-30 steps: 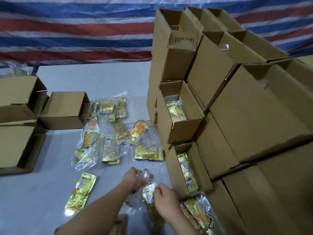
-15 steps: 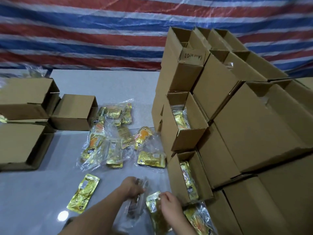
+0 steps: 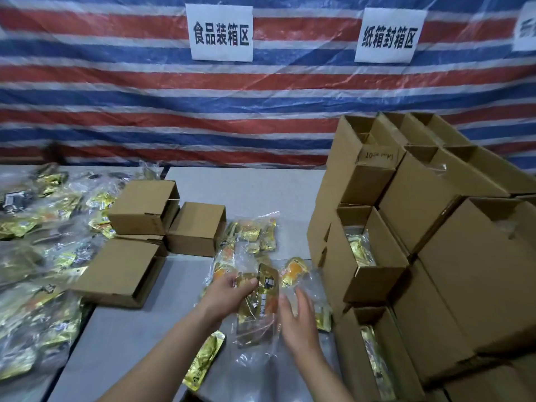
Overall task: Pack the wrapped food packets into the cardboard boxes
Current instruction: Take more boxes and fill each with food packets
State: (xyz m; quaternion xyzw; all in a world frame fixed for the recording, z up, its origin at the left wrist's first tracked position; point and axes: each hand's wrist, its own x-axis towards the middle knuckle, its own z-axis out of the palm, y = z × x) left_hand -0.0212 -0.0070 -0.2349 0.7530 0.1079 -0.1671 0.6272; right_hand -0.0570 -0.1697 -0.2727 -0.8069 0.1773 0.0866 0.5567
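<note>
The left hand grips a clear-wrapped bundle of gold foil packets by its upper edge, lifted just above the table, while the right hand hangs flat-fingered and empty just right of it. The bundle looks light, limp and slick, so it probably wants support under its sagging lower end. Open cardboard boxes stand right of the right hand.
</note>
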